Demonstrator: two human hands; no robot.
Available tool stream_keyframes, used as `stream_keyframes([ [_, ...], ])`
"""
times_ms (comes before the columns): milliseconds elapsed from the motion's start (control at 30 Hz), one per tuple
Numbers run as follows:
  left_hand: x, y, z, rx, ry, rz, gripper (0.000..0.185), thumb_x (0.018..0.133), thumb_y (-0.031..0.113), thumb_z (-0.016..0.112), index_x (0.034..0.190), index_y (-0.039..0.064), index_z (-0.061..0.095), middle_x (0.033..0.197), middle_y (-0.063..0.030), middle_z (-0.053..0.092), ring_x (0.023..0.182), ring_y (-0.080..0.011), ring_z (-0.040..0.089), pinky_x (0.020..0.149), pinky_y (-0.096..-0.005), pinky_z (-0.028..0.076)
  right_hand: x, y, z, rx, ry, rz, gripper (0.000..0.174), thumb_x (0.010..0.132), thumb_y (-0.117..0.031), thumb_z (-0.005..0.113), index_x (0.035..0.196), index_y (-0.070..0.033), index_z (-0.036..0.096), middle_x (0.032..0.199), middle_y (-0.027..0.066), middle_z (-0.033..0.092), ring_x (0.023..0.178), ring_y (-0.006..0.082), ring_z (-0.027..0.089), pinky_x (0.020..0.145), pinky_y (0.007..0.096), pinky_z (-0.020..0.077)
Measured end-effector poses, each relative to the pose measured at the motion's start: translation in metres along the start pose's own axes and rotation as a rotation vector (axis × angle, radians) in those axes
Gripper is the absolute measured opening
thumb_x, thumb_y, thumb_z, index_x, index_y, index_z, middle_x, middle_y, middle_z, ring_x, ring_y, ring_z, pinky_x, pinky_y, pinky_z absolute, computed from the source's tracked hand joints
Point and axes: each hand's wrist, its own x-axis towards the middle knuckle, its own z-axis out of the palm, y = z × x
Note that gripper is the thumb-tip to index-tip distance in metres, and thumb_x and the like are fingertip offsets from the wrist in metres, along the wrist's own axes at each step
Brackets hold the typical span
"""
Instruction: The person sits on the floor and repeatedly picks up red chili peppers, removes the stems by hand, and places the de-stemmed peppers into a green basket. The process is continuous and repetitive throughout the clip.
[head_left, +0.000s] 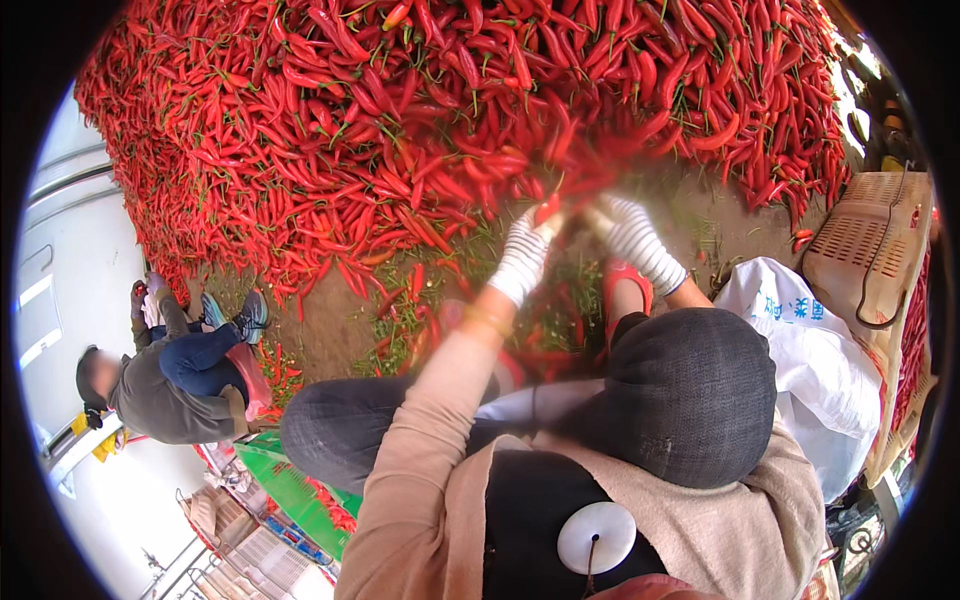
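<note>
My left hand (525, 251), in a white striped glove, has a red chili pepper (550, 208) between thumb and fingers. Close by on the right is my right hand (636, 236), gloved the same way. Its fingertips are blurred, so whether they hold anything cannot be made out. Just beyond both hands, the edge of a large pile of red chili peppers (360, 135) is smeared by motion, and some peppers there look to be moving. Beneath my hands, green stems and loose peppers (405, 315) litter the ground between my feet.
A white plastic sack (806, 352) with printing stands at my right, beside a tan plastic crate (859, 225). A green crate (281, 480) holding peppers is behind my left knee. Another person (187, 375) sits at far left by the pile. Several crates (262, 559) stand at lower left.
</note>
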Motion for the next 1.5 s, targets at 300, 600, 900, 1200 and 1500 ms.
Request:
stream_keyframes([
  [300, -0.061, 0.010, 0.004, -0.514, -0.304, -0.425, 0.034, 0.083, 0.029, 0.065, 0.107, 0.006, 0.058, 0.080, -0.0041, 0.062, 0.064, -0.0157, 0.059, 0.062, -0.0342, 0.050, -0.023, -0.008, 0.016, 0.982, -0.268, 0.269, 0.023, 0.089, -0.033, 0.059, 0.089, -0.009, 0.056, 0.077, 0.0024, 0.060, 0.077, 0.0102, 0.058, 0.067, 0.0254, 0.0465],
  [600, -0.079, -0.019, -0.008, -0.104, -0.272, -0.574, 0.031, 0.083, 0.026, 0.065, 0.101, 0.003, 0.056, 0.075, -0.0041, 0.059, 0.059, -0.0153, 0.056, 0.057, -0.0306, 0.047, -0.030, 0.041, 0.029, -0.238, -0.342, 0.103, 0.026, 0.089, -0.028, 0.053, 0.091, -0.003, 0.062, 0.082, 0.0139, 0.065, 0.073, 0.0298, 0.061, 0.066, 0.0386, 0.0497],
  [900, -0.045, -0.035, -0.032, -0.070, 0.050, -0.320, 0.023, 0.084, 0.017, 0.065, 0.102, 0.007, 0.055, 0.080, -0.0072, 0.062, 0.059, -0.0199, 0.062, 0.051, -0.0288, 0.047, 0.037, 0.049, 0.008, -0.986, 0.016, 0.004, 0.017, 0.081, -0.012, 0.055, 0.096, -0.004, 0.054, 0.096, 0.0192, 0.057, 0.084, 0.0353, 0.061, 0.066, 0.0447, 0.0501],
  [1200, -0.034, -0.031, -0.025, 0.317, 0.129, 0.037, 0.015, 0.082, 0.019, 0.066, 0.091, 0.011, 0.058, 0.073, 0.0008, 0.059, 0.059, -0.0084, 0.051, 0.053, -0.0251, 0.042, -0.017, 0.044, 0.050, -0.554, -0.359, -0.093, 0.022, 0.087, -0.026, 0.054, 0.093, -0.005, 0.058, 0.077, 0.0194, 0.063, 0.072, 0.0385, 0.061, 0.062, 0.0440, 0.0482],
  [1500, -0.032, -0.010, -0.076, -0.273, 0.034, -0.247, 0.026, 0.067, 0.009, 0.055, 0.092, 0.001, 0.056, 0.081, -0.0113, 0.060, 0.073, -0.0266, 0.061, 0.073, -0.0446, 0.054, 0.031, 0.028, 0.012, -1.069, 0.017, -0.182, 0.018, 0.082, -0.014, 0.052, 0.098, -0.005, 0.054, 0.088, 0.0146, 0.060, 0.075, 0.0311, 0.064, 0.059, 0.0422, 0.0513],
])
